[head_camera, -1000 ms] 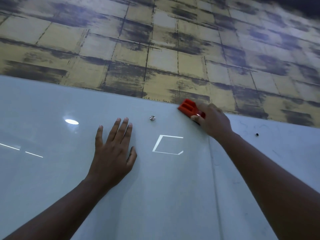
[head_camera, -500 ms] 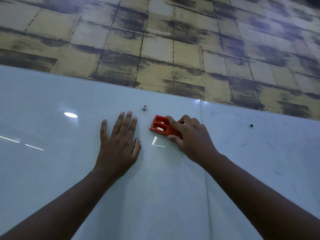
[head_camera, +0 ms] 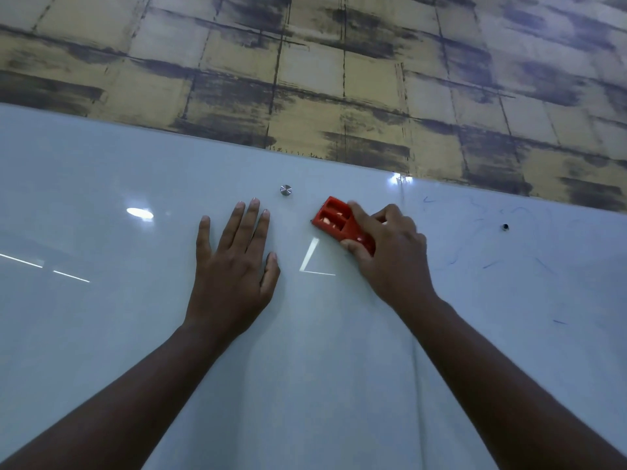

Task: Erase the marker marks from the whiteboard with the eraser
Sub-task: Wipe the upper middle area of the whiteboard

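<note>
A glossy white whiteboard point(head_camera: 135, 334) fills the lower part of the view. My right hand point(head_camera: 390, 256) grips a red plastic eraser point(head_camera: 334, 217) and presses it flat on the board near the top edge. My left hand point(head_camera: 234, 262) lies flat on the board with fingers spread, just left of the eraser. Faint blue marker marks point(head_camera: 488, 264) are scattered over the board's right panel, to the right of my right hand.
A round metal mounting stud point(head_camera: 285, 190) sits just above my left fingertips, and a small dark stud point(head_camera: 505, 226) lies on the right panel. A vertical seam point(head_camera: 415, 368) joins the two panels. Above the board's top edge is a yellow and grey tiled wall point(head_camera: 305, 79).
My right hand slid the eraser left and down from the board's top edge, across the seam, to beside my left hand. My left hand stayed flat on the board.
</note>
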{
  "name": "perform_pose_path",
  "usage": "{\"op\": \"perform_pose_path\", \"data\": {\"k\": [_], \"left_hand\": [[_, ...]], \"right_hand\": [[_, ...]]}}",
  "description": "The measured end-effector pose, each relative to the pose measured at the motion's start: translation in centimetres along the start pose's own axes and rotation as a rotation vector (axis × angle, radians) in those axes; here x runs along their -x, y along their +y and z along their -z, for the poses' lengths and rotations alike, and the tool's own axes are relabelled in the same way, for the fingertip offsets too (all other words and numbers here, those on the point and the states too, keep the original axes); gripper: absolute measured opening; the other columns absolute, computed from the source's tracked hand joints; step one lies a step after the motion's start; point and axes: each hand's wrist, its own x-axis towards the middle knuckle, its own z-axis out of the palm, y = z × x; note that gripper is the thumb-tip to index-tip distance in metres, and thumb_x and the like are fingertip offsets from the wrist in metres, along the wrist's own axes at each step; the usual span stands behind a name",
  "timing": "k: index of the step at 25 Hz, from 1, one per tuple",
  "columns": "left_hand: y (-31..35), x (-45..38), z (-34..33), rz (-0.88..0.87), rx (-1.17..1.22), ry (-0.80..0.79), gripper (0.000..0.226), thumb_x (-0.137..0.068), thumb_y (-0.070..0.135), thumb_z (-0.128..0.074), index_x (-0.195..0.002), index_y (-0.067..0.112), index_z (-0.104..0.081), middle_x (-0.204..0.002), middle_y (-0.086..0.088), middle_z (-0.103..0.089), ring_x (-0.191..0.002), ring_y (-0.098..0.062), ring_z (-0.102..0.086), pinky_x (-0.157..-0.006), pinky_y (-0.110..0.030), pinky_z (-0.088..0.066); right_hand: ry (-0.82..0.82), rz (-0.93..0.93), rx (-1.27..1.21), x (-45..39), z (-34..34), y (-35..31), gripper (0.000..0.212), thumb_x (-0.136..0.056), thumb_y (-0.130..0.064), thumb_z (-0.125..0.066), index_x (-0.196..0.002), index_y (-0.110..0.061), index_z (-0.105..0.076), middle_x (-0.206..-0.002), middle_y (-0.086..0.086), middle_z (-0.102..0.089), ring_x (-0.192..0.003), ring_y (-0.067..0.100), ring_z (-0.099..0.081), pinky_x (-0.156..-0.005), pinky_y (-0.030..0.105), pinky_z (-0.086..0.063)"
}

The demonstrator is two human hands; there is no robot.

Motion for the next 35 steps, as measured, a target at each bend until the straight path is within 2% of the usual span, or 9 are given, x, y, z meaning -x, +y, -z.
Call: {"op": "perform_pose_path", "data": {"k": [6,11,16,20,24,26,31,33,35], "left_hand": [[-0.3,0.4,0.2,0.002,0.026,-0.003,0.068,-0.105,0.039,-0.028,-0.164,0.006,-0.035,-0.173,-0.013,-0.028,-0.162,-0.027,-0.024,-0.130,-0.062,-0.015],[-0.4,1.3,0.5,-0.012,0.030,0.003,0.067,-0.105,0.038,-0.029,-0.163,0.005,-0.037,-0.173,-0.014,-0.029,-0.162,-0.029,-0.025,-0.130,-0.061,-0.016],[-0.2,3.1,1.1,-0.011,0.055,0.007,0.066,-0.105,0.037,-0.031,-0.163,0.004,-0.038,-0.173,-0.014,-0.030,-0.162,-0.029,-0.025,-0.131,-0.058,-0.017],[-0.2,3.9,1.4,-0.016,0.062,0.007,0.063,-0.105,0.030,-0.036,-0.163,0.004,-0.038,-0.173,-0.014,-0.030,-0.162,-0.028,-0.025,-0.130,-0.058,-0.019],[-0.5,5.3,1.9,-0.025,0.071,0.002,0.062,-0.105,0.025,-0.037,-0.163,0.004,-0.038,-0.173,-0.014,-0.029,-0.162,-0.028,-0.025,-0.130,-0.058,-0.021],[-0.2,6.2,2.2,-0.015,0.064,0.006,0.062,-0.104,0.025,-0.039,-0.163,0.004,-0.038,-0.173,-0.014,-0.029,-0.162,-0.029,-0.026,-0.130,-0.058,-0.021],[1.3,8.5,2.8,0.054,0.052,-0.046,0.065,-0.105,0.027,-0.038,-0.165,0.004,-0.031,-0.175,-0.014,-0.022,-0.164,-0.029,-0.018,-0.130,-0.060,-0.016],[1.6,9.5,3.0,0.052,0.053,-0.060,0.066,-0.105,0.028,-0.038,-0.166,0.004,-0.030,-0.176,-0.014,-0.020,-0.164,-0.029,-0.017,-0.131,-0.059,-0.015],[1.6,10.4,3.2,0.047,0.062,-0.065,0.066,-0.106,0.028,-0.040,-0.166,0.005,-0.029,-0.176,-0.014,-0.020,-0.164,-0.029,-0.016,-0.131,-0.059,-0.015]], "right_hand": [[0.020,0.256,0.012,3.7,-1.3,-0.5,0.063,-0.094,-0.048,-0.066,-0.153,-0.033,-0.048,-0.111,0.003,-0.055,-0.098,0.025,-0.055,-0.080,0.042,-0.048],[0.017,-0.006,-0.019,2.2,0.5,3.4,0.063,-0.096,-0.054,-0.063,-0.154,-0.036,-0.046,-0.106,-0.001,-0.049,-0.100,0.024,-0.054,-0.084,0.047,-0.052],[0.199,-0.138,0.014,5.1,-1.4,0.5,0.058,-0.097,-0.046,-0.066,-0.150,-0.025,-0.054,-0.101,0.006,-0.052,-0.094,0.030,-0.055,-0.080,0.048,-0.053],[0.209,0.091,0.013,9.8,-3.5,-3.3,0.061,-0.094,-0.047,-0.062,-0.149,-0.021,-0.056,-0.101,0.005,-0.056,-0.088,0.027,-0.055,-0.072,0.041,-0.048],[0.195,0.335,0.039,10.9,-3.0,-1.2,0.059,-0.097,-0.050,-0.063,-0.145,-0.016,-0.060,-0.098,0.006,-0.059,-0.084,0.026,-0.055,-0.067,0.040,-0.049],[0.241,0.263,0.053,10.7,-2.5,1.3,0.058,-0.096,-0.050,-0.064,-0.144,-0.018,-0.061,-0.094,0.005,-0.057,-0.081,0.025,-0.055,-0.064,0.039,-0.050],[0.380,-0.181,-0.105,12.5,-3.0,2.3,0.061,-0.091,-0.048,-0.072,-0.144,-0.018,-0.062,-0.090,0.005,-0.051,-0.080,0.023,-0.052,-0.066,0.040,-0.052],[0.414,-0.234,-0.145,14.3,-4.0,0.1,0.061,-0.090,-0.045,-0.074,-0.143,-0.017,-0.063,-0.090,0.007,-0.052,-0.080,0.025,-0.052,-0.070,0.042,-0.051],[0.388,-0.138,-0.169,17.0,-5.0,-2.9,0.059,-0.091,-0.043,-0.074,-0.142,-0.015,-0.064,-0.089,0.008,-0.053,-0.080,0.026,-0.052,-0.069,0.041,-0.050]]}}
